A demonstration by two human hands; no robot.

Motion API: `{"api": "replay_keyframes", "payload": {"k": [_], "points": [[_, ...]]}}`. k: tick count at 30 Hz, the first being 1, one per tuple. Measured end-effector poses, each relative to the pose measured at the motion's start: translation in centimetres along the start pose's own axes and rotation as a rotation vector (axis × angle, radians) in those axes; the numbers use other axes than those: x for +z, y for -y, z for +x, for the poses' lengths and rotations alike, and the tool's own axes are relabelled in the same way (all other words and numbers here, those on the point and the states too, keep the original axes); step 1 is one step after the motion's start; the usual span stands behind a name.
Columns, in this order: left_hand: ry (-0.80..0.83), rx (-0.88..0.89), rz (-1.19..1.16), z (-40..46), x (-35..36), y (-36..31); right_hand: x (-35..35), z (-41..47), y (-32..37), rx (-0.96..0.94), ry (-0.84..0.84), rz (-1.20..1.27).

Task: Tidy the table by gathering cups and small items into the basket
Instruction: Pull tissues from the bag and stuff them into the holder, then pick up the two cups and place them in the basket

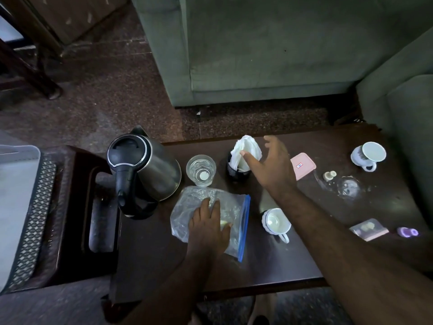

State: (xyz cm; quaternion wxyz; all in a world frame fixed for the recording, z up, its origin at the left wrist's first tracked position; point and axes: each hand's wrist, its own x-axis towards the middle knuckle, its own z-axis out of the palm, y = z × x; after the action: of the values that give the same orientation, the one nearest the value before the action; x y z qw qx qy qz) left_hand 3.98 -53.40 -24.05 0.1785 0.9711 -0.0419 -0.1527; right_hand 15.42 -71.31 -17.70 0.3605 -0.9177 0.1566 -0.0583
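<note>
1. Currently, the left hand [207,227] is lying palm-down on a clear zip bag [208,219] with a blue seal strip, at the 6 o'clock part of the dark counter [152,249]; its grip is flat and spread, fingers closing on nothing.
2. The right hand [269,165] is reaching out above the counter's centre, its grip spread wide, thumb tip just beside the white tissue [246,148] standing in a black mesh holder [237,171]. Contact with the tissue cannot be confirmed.
3. A clear glass [201,169] is standing upright at 9 o'clock from the holder, just beside a steel electric kettle [143,170] at the counter's 9 o'clock end.
4. A white cup [276,222] is lying tilted on its side at 5 o'clock from the holder, handle pointing toward 6 o'clock.
5. A second white cup [369,156] with a dark pattern is lying tipped at the 2 o'clock corner.
6. A pink lidded box [303,165] is showing just behind the right hand.
7. A small clear packet [369,228] and a purple item [407,232] are sitting at the 4 o'clock edge.
8. A grey basket [21,198] with a patterned rim is resting off the counter, well out at 9 o'clock.
</note>
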Motion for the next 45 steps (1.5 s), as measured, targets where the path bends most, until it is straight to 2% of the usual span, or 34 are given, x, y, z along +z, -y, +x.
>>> {"api": "replay_keyframes", "payload": {"k": [8, 12, 15, 23, 28, 30, 32, 34, 35, 37, 41, 45], "points": [[0.007, 0.049, 0.082, 0.6, 0.0, -0.6, -1.0, -2.2, -2.1, -0.05, -0.034, -0.107], [-0.082, 0.167, 0.184, 0.7, 0.7, -0.9, -1.6, -3.9, -4.0, -0.155, -0.083, -0.551], [-0.089, 0.225, 0.178, 0.6, 1.3, -0.8, -1.7, -5.9, -6.8, -0.243, -0.055, -0.681], [-0.055, 0.254, 0.2, 0.9, 2.1, -2.0, -2.8, -8.3, -12.6, -0.216, -0.027, -0.719], [-0.125, 0.356, 0.12, 2.9, 1.2, -8.1, -7.4, -4.2, -15.4, -0.125, -0.041, -0.735], [-0.055, 0.416, 0.069, 4.4, 0.6, -11.0, -10.1, -1.1, -17.1, -0.075, -0.027, -0.773], [0.177, 0.518, 0.048, 5.9, 0.7, -13.0, -13.0, 2.1, -19.1, -0.008, 0.026, -0.815], [0.406, 0.585, 0.169, 6.8, 0.9, -13.6, -15.4, 5.2, -20.8, 0.064, 0.063, -0.827], [0.447, 0.607, 0.262, 6.9, 1.1, -13.5, -16.2, 6.4, -21.5, 0.109, 0.068, -0.817], [0.464, 0.633, 0.394, 6.9, 1.6, -13.0, -17.3, 8.5, -22.7, 0.223, 0.107, -0.74], [0.487, 0.605, 0.45, 6.3, 1.6, -12.6, -17.2, 10.8, -24.6, 0.33, 0.24, -0.458], [0.447, 0.596, 0.442, 5.7, 1.1, -13.2, -17.1, 12.0, -24.7, 0.299, 0.146, -0.31]]}}
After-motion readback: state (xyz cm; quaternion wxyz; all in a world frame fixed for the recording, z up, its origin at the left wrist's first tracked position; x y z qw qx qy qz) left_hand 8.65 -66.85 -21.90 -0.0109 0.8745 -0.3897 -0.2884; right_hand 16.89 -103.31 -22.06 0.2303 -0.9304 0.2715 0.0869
